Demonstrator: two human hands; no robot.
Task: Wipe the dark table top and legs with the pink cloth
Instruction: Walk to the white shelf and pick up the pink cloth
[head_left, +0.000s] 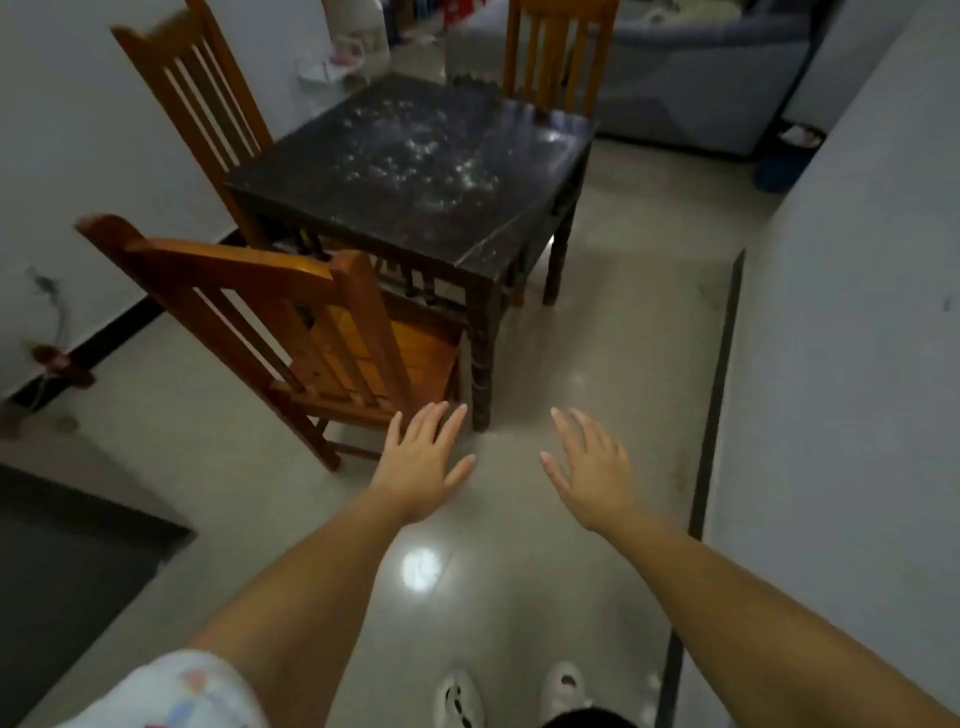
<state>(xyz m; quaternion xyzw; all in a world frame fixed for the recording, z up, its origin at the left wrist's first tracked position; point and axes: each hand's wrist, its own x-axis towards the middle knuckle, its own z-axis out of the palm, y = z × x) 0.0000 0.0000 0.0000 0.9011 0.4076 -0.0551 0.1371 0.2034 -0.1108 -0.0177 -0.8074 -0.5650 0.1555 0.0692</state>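
Observation:
The dark square table (415, 171) stands ahead of me, its glossy top speckled with white dust or droplets. Its turned dark legs reach the floor, the nearest leg (482, 364) just beyond my fingertips. My left hand (421, 462) and my right hand (592, 467) are both stretched forward over the floor, palms down, fingers spread, holding nothing. Both hands are short of the table and touch nothing. No pink cloth shows anywhere in view.
Three orange wooden chairs surround the table: one close at the front left (291, 332), one at the left by the wall (197, 98), one at the far side (561, 52). A white wall (841, 312) runs along the right. A blue sofa (701, 78) sits beyond.

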